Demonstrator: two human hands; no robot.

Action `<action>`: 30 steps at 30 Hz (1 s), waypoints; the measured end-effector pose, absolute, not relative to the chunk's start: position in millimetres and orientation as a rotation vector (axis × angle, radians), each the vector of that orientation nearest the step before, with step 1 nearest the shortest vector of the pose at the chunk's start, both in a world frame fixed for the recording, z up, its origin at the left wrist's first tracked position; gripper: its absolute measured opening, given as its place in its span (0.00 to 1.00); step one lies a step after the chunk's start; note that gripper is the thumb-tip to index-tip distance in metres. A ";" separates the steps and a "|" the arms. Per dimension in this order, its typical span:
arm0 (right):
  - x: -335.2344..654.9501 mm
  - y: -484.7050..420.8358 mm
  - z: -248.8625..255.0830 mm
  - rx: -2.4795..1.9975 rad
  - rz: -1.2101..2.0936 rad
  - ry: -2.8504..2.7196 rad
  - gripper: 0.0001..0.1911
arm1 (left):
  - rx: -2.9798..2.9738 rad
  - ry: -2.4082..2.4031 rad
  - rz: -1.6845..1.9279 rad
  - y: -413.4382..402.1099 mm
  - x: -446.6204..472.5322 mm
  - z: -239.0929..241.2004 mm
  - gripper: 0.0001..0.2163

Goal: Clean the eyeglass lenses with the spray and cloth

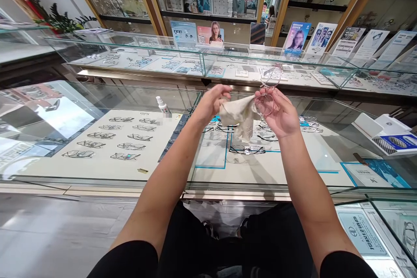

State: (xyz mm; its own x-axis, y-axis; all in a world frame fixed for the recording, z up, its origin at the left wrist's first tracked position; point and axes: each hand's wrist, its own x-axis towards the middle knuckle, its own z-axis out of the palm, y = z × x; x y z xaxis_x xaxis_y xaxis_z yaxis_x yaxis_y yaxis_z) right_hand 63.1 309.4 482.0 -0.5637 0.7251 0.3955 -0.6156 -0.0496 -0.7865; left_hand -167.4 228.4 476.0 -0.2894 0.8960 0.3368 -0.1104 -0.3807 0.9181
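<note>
A pair of round, thin-rimmed eyeglasses (273, 77) is gripped in my right hand (282, 115), one lens above the fingers and the other in front of them. Its rims look pinkish. Closed around one end of a cream cloth (239, 110) is my left hand (211, 105), its fingers curled. The cloth stretches across to the eyeglasses and touches the lower lens, with a fold hanging down between the hands. Both hands are raised above the glass display counter (208, 184).
On the counter stand a white spray bottle (163, 105) at left and an open white box (386, 132) at right. Several eyeglass frames (120, 146) lie under the glass. Behind are another glass case (203, 63) and upright cards (296, 37). Another person (271, 12) shows far back.
</note>
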 end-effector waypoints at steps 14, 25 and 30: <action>67.6 317.5 483.9 -0.151 1.745 -1.260 0.10 | 1.490 1.173 1.412 215.3 -158.5 482.0 0.18; 54.4 318.1 474.4 -0.193 1.848 -1.284 0.13 | 1.141 1.105 1.856 212.2 -175.4 496.7 0.18; 51.3 300.7 475.3 -0.158 1.894 -1.430 0.15 | 1.187 1.223 1.856 203.3 -176.1 500.8 0.13</action>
State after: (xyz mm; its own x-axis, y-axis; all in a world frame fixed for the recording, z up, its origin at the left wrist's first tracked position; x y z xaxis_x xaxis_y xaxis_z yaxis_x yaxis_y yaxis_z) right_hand 51.3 300.7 475.3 -0.7152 0.6191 0.3244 -0.4814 -0.0998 -0.8708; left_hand -176.1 203.3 500.8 -0.4108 0.8434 0.3463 -0.0145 -0.3858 0.9225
